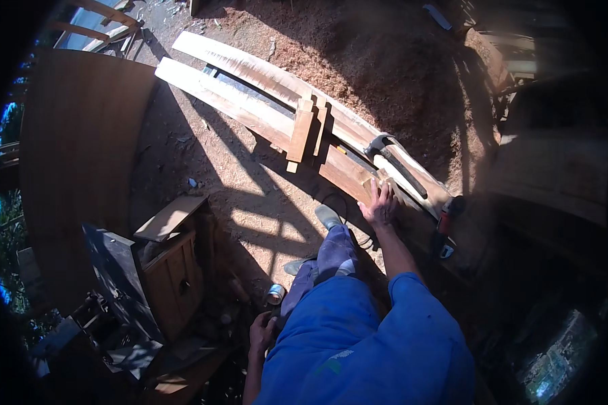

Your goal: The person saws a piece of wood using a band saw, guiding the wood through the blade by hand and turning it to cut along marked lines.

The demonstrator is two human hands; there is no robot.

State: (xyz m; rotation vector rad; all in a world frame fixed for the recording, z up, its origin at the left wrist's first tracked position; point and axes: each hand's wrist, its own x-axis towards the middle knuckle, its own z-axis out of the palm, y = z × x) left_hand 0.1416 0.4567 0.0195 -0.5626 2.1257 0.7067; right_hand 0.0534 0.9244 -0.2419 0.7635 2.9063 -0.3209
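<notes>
My right hand point(380, 208) reaches forward with its fingers spread over the near plank point(344, 174), fingertips by small wood blocks point(370, 187). It looks open; whether it presses on a block I cannot tell. Beside it a claw hammer point(405, 172) with a dark handle lies across the far plank point(250, 66). Farther left, two short notched wood pieces, a thick one point(300, 135) and a thinner one point(320, 128), lie across both planks. My left hand point(261, 333) hangs low at my side in shade, loosely open, with no held thing visible.
A red and black angle grinder point(444, 226) lies at the planks' right end. Sawdust point(398, 88) is heaped behind them. Near my feet stands a small can point(275, 293). A wooden cabinet point(172, 283) and a large curved-looking brown panel point(81, 135) are to the left.
</notes>
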